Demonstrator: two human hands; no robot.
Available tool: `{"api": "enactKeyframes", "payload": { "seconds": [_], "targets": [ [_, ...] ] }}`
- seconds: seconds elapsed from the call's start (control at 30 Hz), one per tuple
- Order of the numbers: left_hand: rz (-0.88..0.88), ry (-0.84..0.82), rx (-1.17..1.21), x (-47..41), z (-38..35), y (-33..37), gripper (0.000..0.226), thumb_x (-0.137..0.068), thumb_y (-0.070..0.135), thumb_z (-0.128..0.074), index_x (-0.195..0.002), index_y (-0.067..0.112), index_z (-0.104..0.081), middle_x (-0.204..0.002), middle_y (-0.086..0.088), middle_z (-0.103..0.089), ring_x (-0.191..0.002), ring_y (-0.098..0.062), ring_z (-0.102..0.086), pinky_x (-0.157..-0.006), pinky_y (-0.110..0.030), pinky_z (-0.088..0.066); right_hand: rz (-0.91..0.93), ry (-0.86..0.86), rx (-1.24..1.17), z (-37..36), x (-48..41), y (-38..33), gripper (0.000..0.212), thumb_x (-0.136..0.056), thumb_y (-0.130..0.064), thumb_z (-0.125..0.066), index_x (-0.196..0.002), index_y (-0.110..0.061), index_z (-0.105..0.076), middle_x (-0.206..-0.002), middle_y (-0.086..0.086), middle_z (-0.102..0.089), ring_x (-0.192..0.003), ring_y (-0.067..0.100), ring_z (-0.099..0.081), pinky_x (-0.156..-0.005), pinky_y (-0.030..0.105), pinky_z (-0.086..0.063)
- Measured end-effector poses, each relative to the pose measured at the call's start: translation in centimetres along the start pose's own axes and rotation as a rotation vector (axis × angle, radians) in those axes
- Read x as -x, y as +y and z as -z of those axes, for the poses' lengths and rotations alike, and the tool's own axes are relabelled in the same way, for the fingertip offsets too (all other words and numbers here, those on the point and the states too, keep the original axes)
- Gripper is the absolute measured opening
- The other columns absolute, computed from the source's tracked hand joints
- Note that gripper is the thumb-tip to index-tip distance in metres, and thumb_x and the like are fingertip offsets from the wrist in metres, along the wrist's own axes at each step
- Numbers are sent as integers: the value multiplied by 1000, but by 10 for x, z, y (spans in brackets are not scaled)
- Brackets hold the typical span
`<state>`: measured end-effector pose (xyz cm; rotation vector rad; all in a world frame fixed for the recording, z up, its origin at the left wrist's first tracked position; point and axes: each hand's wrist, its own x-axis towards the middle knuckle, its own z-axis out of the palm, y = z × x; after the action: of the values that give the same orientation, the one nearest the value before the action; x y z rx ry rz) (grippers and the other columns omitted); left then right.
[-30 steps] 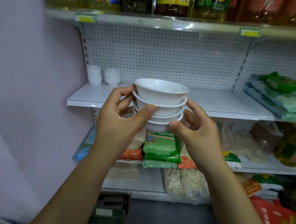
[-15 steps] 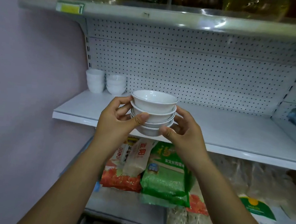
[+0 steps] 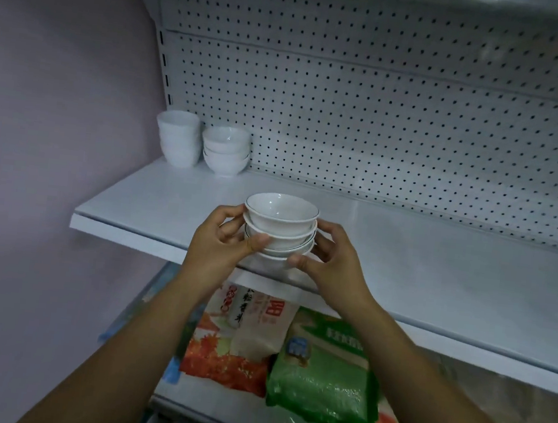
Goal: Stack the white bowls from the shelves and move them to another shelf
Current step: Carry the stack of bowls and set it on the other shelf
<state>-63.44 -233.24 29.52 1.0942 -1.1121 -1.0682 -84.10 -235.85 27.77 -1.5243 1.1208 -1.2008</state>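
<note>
Head | left grip, right grip hold bowl stack | at shelf front edge

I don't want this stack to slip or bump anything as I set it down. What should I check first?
1. Grip: left hand and right hand hold the stack of bowls from both sides: ok.
2. Stack: bowls nested, no visible lean: ok.
3. Landing spot: the shelf behind the stack shows bare surface: ok.
4. Distance from the other bowls at the back left: well apart: ok.
5. Bottom bowl above the shelf's front edge: hidden by fingers: cannot tell.
</note>
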Motion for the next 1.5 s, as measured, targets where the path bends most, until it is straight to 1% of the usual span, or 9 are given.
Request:
{"api": "enactKeyframes", "payload": {
  "seconds": [0.3,0.57,0.7,0.9,1.0,1.07,1.2,1.37,1.5],
  "targets": [
    [18,-60,3,-100,23,-36,57,-69,16,-85,-121,11,-62,-115,2,-78,-104,-8,-73,-82,-19,-56,-32,46,-24,-24,-85,46,66,-73,-8,-90,-125,-26,-52,-134,0,-66,-125,11,-62,-109,45,-50],
    [-9,-108,19,-149,26,-63,58,-78,5,-83,-129,6,-56,-126,-4,-74,-118,-17,-70,-92,-26,-57,-28,107,-62,-29,-125,74,65,-74,-4,-88,-126,-22,-54,-134,3,-67,-126,13,-62,-111,42,-49],
    [-16,-93,46,-166,23,-71,60,-73,14,-85,-125,7,-55,-126,-5,-74,-121,-22,-68,-101,-36,-56,-31,134,-52,-32,-142,81,66,-75,-2,-88,-128,-17,-53,-134,2,-67,-127,12,-62,-109,35,-49],
    [-56,-93,37,-193,22,-83,52,-77,12,-85,-119,13,-55,-128,-8,-72,-124,-21,-66,-104,-37,-53,-72,142,19,-36,-170,83,64,-72,-6,-91,-122,-18,-52,-127,-1,-70,-120,8,-65,-91,16,-52],
    [-98,-92,-9,-209,24,-86,47,-79,13,-87,-115,18,-56,-131,-9,-70,-127,-19,-64,-108,-37,-49,-75,148,89,-37,-185,82,63,-71,-10,-92,-120,-17,-53,-124,-1,-71,-115,10,-67,-90,20,-54],
    [-115,-83,-22,-218,23,-87,48,-79,13,-87,-115,16,-55,-131,-11,-70,-127,-19,-63,-107,-34,-50,-67,170,137,-38,-195,81,61,-71,-11,-92,-119,-18,-56,-122,0,-71,-112,13,-68,-89,22,-55],
    [-134,-63,-43,-239,22,-92,50,-81,6,-85,-120,5,-53,-132,-13,-68,-128,-21,-62,-98,-24,-51,-72,160,179,-39,-217,76,55,-72,-10,-91,-115,-18,-57,-116,1,-69,-106,18,-68,-75,8,-52],
    [-130,-71,-94,-264,23,-95,57,-82,15,-87,-126,10,-53,-135,-3,-67,-129,-10,-61,-112,-36,-48,-83,131,168,-42,-243,77,57,-75,-6,-88,-116,-25,-54,-118,-4,-64,-111,21,-66,-89,24,-54],
    [-131,-55,-147,-277,21,-90,51,-85,22,-84,-125,10,-54,-132,1,-67,-126,-6,-61,-104,-22,-51,-100,144,113,-45,-260,84,58,-74,2,-85,-114,-27,-55,-117,-7,-65,-113,24,-67,-98,41,-57]
  ]
}}
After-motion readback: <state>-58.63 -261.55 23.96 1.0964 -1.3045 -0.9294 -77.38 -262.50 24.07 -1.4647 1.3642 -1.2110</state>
